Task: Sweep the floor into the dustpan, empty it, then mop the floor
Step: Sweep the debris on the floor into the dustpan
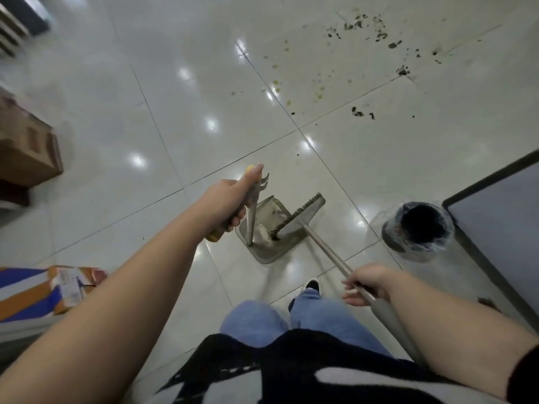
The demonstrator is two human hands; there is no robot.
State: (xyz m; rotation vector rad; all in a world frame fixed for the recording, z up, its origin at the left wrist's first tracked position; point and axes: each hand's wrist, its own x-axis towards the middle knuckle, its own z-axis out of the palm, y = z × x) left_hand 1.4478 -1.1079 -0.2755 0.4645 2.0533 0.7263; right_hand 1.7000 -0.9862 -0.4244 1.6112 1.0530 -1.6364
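Note:
My left hand [230, 199] grips the top of the upright handle of a grey dustpan [268, 252], which stands on the tiled floor just ahead of my feet. My right hand [366, 284] holds the metal pole of a broom [303, 215]; its bristle head rests inside the dustpan beside a pale crumpled scrap [262, 231]. Dark crumbs and yellowish spots [364, 33] lie scattered on the tiles at the far right.
A small bin lined with a plastic bag [418, 230] stands right of the dustpan, against a dark-framed panel [501, 217]. Cardboard boxes [29, 150] sit at the left, and a blue-and-orange parcel [43, 290] lies at the lower left.

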